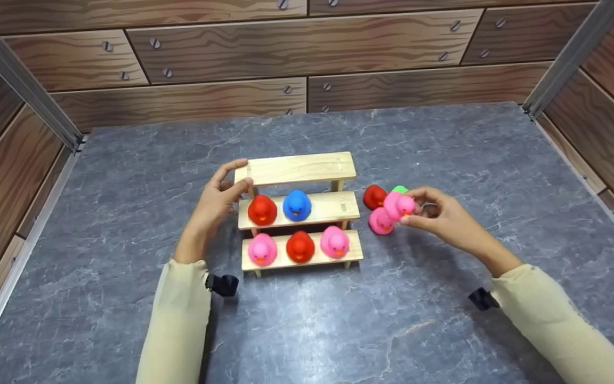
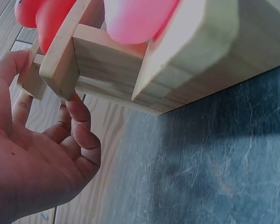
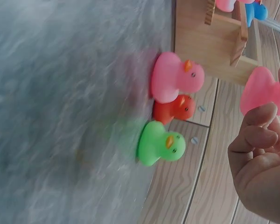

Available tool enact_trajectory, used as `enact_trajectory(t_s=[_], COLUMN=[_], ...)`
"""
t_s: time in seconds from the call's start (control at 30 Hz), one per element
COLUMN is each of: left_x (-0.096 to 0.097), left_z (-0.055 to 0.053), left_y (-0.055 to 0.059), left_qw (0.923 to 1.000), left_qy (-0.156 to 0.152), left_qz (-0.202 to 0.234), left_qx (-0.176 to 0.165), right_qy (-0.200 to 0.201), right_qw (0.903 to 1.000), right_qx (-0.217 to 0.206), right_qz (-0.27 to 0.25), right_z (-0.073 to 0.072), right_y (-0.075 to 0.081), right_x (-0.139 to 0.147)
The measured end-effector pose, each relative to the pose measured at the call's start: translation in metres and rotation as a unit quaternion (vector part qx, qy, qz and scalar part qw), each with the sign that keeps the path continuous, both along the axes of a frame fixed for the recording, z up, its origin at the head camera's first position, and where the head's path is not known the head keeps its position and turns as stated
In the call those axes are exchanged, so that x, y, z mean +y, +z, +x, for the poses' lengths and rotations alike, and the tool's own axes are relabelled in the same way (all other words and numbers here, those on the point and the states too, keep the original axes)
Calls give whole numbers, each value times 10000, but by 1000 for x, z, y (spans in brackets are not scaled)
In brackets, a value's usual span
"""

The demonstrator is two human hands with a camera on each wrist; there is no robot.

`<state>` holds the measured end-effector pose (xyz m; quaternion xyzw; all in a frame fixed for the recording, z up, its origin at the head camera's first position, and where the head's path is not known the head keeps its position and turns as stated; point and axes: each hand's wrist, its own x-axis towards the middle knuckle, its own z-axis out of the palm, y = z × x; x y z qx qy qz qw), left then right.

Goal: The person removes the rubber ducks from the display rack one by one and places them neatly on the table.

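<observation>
A three-tier wooden stand [image 1: 300, 166] stands on the table. My left hand [image 1: 213, 200] grips the left end of its top tier, thumb at the front edge and index finger at the back; the left wrist view shows more fingers [image 2: 79, 112] under a lower tier. A pink rubber duck [image 1: 398, 206] is pinched between the thumb and fingers of my right hand [image 1: 445, 218], raised off the table. Below it sit another pink duck [image 3: 165, 79], a red duck [image 3: 165, 111] and a green duck [image 3: 151, 144], the green one mostly hidden in the head view.
The middle tier bears a red duck [image 1: 262, 210] and a blue duck [image 1: 297, 206]. On the bottom tier are a pink duck [image 1: 262, 250], a red duck [image 1: 300, 247] and another pink duck [image 1: 334, 242]. Wood-patterned walls [image 1: 296, 48] surround the grey marbled table [image 1: 296, 330].
</observation>
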<state>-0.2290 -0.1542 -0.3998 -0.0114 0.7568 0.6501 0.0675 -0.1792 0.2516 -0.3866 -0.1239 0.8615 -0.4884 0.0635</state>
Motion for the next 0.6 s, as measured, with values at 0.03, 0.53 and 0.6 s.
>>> enact_trajectory(t_s=[0.03, 0.53, 0.6], left_x=[0, 2, 1], left_z=[0, 0, 0], left_y=[0, 0, 0], left_qw=[10000, 9999, 9999], left_qy=[3, 81, 77], left_qz=[8, 88, 94], left_qx=[5, -2, 36], right_qy=[-2, -33, -29], right_qw=[10000, 9996, 9996], right_qx=[-19, -61, -36], right_qz=[41, 264, 290], right_z=[0, 1, 1], right_y=[-1, -13, -14], right_x=[2, 14, 13])
